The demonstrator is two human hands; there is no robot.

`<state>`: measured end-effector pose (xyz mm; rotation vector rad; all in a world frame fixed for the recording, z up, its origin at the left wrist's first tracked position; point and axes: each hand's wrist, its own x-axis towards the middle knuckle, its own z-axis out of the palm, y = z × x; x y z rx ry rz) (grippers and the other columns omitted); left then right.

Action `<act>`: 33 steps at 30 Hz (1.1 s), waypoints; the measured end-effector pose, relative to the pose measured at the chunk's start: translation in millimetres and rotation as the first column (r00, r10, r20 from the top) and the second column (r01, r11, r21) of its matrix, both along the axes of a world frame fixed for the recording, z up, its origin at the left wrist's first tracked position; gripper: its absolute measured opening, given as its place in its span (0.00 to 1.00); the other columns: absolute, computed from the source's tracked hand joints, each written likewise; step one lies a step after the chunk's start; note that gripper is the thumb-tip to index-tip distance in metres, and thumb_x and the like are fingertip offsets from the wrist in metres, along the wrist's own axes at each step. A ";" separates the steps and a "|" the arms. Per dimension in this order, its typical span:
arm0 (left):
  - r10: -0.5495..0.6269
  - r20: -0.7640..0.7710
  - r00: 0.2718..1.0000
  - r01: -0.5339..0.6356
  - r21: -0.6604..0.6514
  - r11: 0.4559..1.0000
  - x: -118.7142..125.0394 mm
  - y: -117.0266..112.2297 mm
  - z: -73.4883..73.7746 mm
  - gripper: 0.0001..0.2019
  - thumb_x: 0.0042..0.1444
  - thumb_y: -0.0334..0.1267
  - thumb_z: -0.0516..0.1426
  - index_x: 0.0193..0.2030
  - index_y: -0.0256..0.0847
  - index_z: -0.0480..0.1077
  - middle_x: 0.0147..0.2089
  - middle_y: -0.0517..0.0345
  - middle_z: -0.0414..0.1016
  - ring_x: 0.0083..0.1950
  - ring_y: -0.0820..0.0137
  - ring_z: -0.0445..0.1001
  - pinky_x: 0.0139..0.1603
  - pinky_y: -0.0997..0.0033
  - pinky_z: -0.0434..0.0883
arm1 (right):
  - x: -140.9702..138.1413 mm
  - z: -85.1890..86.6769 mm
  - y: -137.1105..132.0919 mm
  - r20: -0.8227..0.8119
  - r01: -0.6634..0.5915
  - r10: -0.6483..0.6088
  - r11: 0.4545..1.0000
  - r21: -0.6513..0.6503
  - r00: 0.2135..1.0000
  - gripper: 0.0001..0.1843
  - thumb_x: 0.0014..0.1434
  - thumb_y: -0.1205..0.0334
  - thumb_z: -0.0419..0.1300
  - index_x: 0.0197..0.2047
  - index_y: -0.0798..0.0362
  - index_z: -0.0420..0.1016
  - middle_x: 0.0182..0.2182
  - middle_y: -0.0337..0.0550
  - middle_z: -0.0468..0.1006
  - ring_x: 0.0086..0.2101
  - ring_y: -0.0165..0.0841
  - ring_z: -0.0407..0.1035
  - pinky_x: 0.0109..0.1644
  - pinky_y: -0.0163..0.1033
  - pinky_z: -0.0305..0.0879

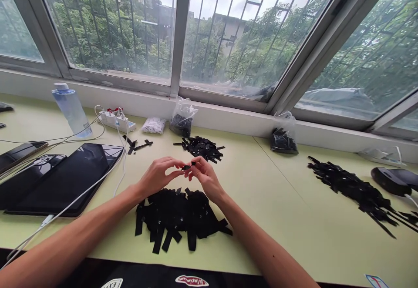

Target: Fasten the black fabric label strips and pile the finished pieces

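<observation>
Both hands meet above the table, pinching a small black fabric strip (186,167) between them. My left hand (159,172) has its thumb and fingertips closed on the strip's left part. My right hand (205,175) grips the other end, where a bit of black sticks up between the fingers. Just below them lies a wide heap of black fabric strips (178,218), some with a small white letter M printed on them. Beyond the hands is a smaller pile of black strips (202,148). A few loose strips (134,144) rest to its left.
Tablets (75,179) with white cables lie at left, near a water bottle (72,109) and a power strip (117,120). Plastic bags (183,120) of black pieces stand by the window sill. Another strip pile (352,188) and a dark device (393,179) are at right.
</observation>
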<state>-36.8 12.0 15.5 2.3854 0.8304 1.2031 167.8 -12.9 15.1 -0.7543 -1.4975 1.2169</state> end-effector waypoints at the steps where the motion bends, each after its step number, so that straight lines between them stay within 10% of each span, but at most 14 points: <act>1: -0.004 0.001 1.000 0.004 -0.002 1.000 0.0 0.1 -0.3 0.08 0.64 0.38 0.61 0.48 0.45 0.77 0.43 0.55 0.81 0.43 0.66 0.79 0.46 0.66 0.76 | 0.1 -1.2 0.5 -0.010 0.004 -0.004 1.000 -0.013 1.000 0.15 0.65 0.47 0.61 0.41 0.49 0.65 0.35 0.41 0.76 0.34 0.34 0.72 0.37 0.41 0.68; 10: 0.039 0.073 0.997 -0.032 -0.089 0.995 1.9 0.0 -0.7 0.09 0.64 0.42 0.59 0.41 0.43 0.80 0.37 0.56 0.83 0.36 0.67 0.80 0.40 0.68 0.75 | -0.3 -2.5 0.7 0.131 0.159 -0.162 0.987 0.029 0.978 0.19 0.62 0.45 0.63 0.46 0.48 0.65 0.31 0.38 0.75 0.30 0.33 0.69 0.36 0.40 0.68; 15: 0.073 0.148 0.986 -0.044 -0.187 0.981 3.6 0.1 -2.1 0.09 0.62 0.43 0.61 0.39 0.41 0.80 0.35 0.57 0.83 0.35 0.67 0.80 0.40 0.68 0.76 | -1.3 -5.8 -2.4 0.351 0.346 -0.419 0.903 0.253 0.837 0.15 0.64 0.48 0.61 0.36 0.50 0.67 0.29 0.39 0.73 0.29 0.33 0.67 0.34 0.39 0.66; 22: 0.083 0.229 0.970 -0.023 -0.250 0.968 5.9 -2.0 -1.9 0.11 0.62 0.45 0.60 0.38 0.40 0.79 0.35 0.57 0.83 0.35 0.69 0.79 0.44 0.67 0.78 | 0.5 -1.7 -10.0 0.462 0.166 -0.540 0.757 0.631 0.704 0.07 0.69 0.59 0.55 0.40 0.48 0.74 0.34 0.44 0.77 0.33 0.36 0.70 0.41 0.43 0.67; 33: -0.024 0.256 0.967 0.123 -0.377 0.918 11.7 -6.0 -6.0 0.11 0.64 0.44 0.59 0.43 0.39 0.79 0.40 0.56 0.82 0.42 0.68 0.79 0.49 0.65 0.78 | 2.0 -3.0 -8.7 0.471 0.141 -0.556 0.735 0.663 0.685 0.07 0.70 0.62 0.56 0.44 0.48 0.76 0.38 0.44 0.80 0.36 0.35 0.73 0.43 0.41 0.68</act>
